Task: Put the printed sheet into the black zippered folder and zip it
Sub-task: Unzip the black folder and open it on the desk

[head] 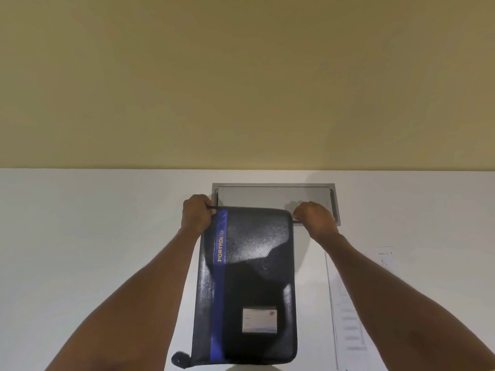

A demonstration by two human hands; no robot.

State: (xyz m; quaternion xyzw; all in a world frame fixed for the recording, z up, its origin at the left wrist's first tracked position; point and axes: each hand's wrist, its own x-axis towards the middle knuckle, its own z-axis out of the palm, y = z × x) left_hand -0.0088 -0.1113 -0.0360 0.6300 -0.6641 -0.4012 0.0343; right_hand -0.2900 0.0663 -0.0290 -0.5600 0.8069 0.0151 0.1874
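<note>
we see the black zippered folder [246, 285] lying flat on the white table [93, 236], its long side running away from us, with a blue stripe [219, 285] down its left part that reads "portfolio" in yellow letters. a small pale label card [259, 320] sits near its lower right corner, and a dark tab [179, 359] sticks out at the lower left corner. our left hand [196, 214] is closed around the folder's far left corner, fingers curled over the edge. our right hand [313, 218] is just beside the far right corner, fingers pinched together on something small at the zipper's end; we cannot tell exactly what it grips, as the motion blurs it. the printed sheet [353, 317] lies flat on the table to the right of the folder, partly under our right forearm, apart from the folder. beyond the folder's far edge a grey rectangular panel [273, 195] is set into the table, against a yellow wall [241, 76].
</note>
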